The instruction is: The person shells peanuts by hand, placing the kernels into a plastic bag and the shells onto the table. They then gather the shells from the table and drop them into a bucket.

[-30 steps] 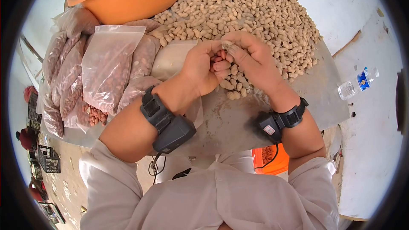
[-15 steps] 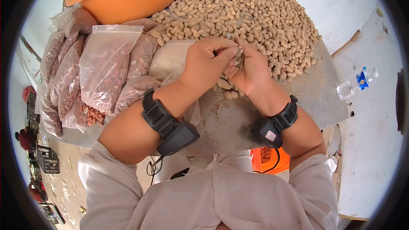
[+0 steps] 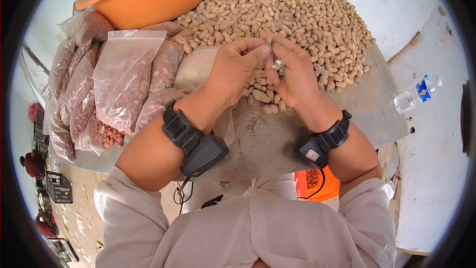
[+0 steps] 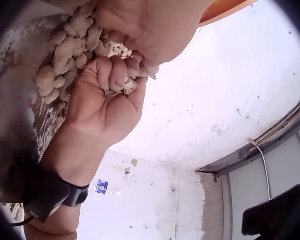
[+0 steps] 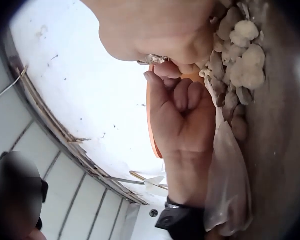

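Note:
Both hands meet over the near edge of a peanut pile point(image 3: 292, 5). The left hand point(image 3: 230, 72) has its fingers curled, and its thumb and index tip pinch a small peanut point(image 3: 269, 41) from the left. From the other side the right hand point(image 3: 298, 77) touches that peanut with its fingertips. Broken shells point(image 4: 129, 86) show in the right hand's curled fingers in the left wrist view. In the right wrist view the left hand point(image 5: 185, 120) has fingers folded to its palm; what they cover is hidden.
Clear bags of red kernels point(image 3: 124, 77) lie on the left of the metal table point(image 3: 263, 154), below an orange basin point(image 3: 148, 0). At the right edge lies a plastic bottle point(image 3: 416, 94). An orange container point(image 3: 329, 188) stands under the table.
The hands have shifted and turned against each other. Red kernels seen in the left hand a second ago are now out of sight, and the fingertips now meet at a peanut.

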Demonstrator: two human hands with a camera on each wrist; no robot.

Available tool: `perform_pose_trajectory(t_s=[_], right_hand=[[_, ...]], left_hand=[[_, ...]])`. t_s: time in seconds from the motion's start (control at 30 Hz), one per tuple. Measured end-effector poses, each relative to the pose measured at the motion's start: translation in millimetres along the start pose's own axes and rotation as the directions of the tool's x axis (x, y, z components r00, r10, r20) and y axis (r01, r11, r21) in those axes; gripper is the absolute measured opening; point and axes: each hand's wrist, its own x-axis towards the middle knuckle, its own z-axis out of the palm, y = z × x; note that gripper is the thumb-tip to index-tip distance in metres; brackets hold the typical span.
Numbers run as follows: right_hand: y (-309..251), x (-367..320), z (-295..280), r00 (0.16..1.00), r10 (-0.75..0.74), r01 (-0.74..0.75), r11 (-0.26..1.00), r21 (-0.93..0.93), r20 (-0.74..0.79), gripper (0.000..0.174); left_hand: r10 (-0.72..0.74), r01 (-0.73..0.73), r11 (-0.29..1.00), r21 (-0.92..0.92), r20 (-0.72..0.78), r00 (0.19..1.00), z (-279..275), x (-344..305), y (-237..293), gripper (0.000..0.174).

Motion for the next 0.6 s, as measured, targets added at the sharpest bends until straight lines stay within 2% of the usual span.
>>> perform_pose_trajectory(t_s=[0.1,0.2,0.3,0.4,0.5,0.6], right_hand=[[1.8,1.5,-2.3,0.979,-0.199,0.201,0.939,-0.278,0.037,0.017],[-2.6,-1.3,2.4,0.954,-0.282,0.298,0.868,-0.398,0.099,0.015],[-4.2,-3.1,2.8,0.948,-0.291,0.318,0.848,-0.424,0.130,0.016],[-2.3,-0.1,-0.1,0.978,-0.204,0.210,0.953,-0.220,0.051,0.016],[-2.1,-0.9,1.0,0.985,-0.168,0.168,0.986,-0.008,0.035,0.018],[1.3,1.3,0.3,0.982,-0.186,0.187,0.982,-0.025,0.024,0.017]], left_hand=[[-0.125,0.127,0.991,0.029,-0.073,0.990,-1.7,-3.3,5.0,0.016],[-0.147,0.140,0.985,-0.100,-0.068,0.987,-1.9,-3.3,5.9,0.015],[-0.116,0.110,0.991,-0.072,-0.077,0.990,-0.6,-4.5,4.8,0.016],[-0.059,0.060,0.998,0.010,-0.079,0.995,-0.1,-5.1,0.9,0.015],[-0.049,0.049,0.999,0.004,-0.078,0.996,3.3,-6.2,1.5,0.015],[-0.086,0.084,0.996,-0.029,-0.108,0.990,6.7,-6.7,4.9,0.015]])
